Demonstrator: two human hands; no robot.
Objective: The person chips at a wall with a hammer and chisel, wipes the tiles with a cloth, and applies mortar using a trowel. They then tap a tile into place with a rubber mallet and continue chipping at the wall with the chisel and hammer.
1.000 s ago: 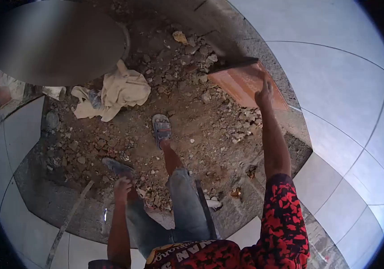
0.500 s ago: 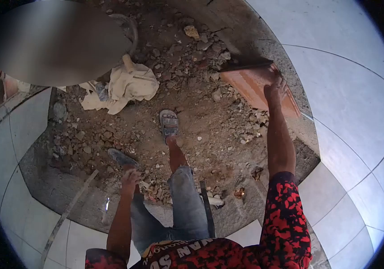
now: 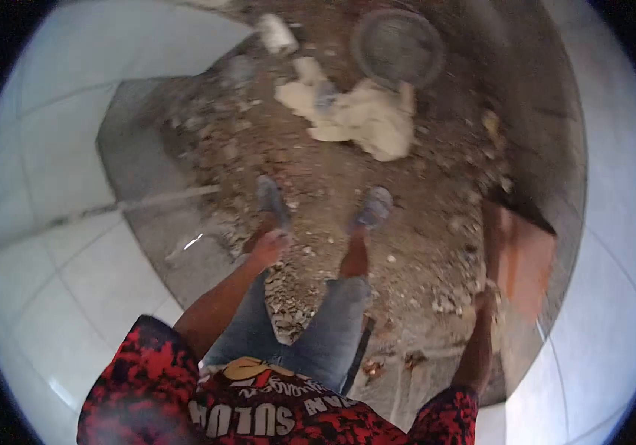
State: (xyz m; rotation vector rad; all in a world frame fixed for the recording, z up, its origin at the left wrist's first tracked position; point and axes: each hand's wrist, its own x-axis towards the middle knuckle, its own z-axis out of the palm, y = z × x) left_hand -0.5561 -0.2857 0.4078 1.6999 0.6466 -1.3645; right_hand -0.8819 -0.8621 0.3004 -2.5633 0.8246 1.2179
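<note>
I stand in a rubble-filled patch of broken floor, both sandalled feet on dirt. My right hand (image 3: 486, 298) reaches down at the right and touches the near edge of an orange-brown tile (image 3: 526, 261) that lies tilted on the rubble; blur hides the exact grip. My left hand (image 3: 269, 248) hangs by my left knee, fingers loosely curled, with nothing visible in it. A crumpled cream cloth (image 3: 362, 113) lies beyond my feet.
White floor tiles (image 3: 58, 148) surround the dug-out area on the left and right. A round dark pan (image 3: 398, 46) sits past the cloth. A long thin bar (image 3: 162, 199) lies across the left edge of the rubble. Loose stones cover the dirt.
The view has swung sharply, so the scene appears rotated. The tile and my right hand now sit lower right and closer to me. My left hand stays by my knee.
</note>
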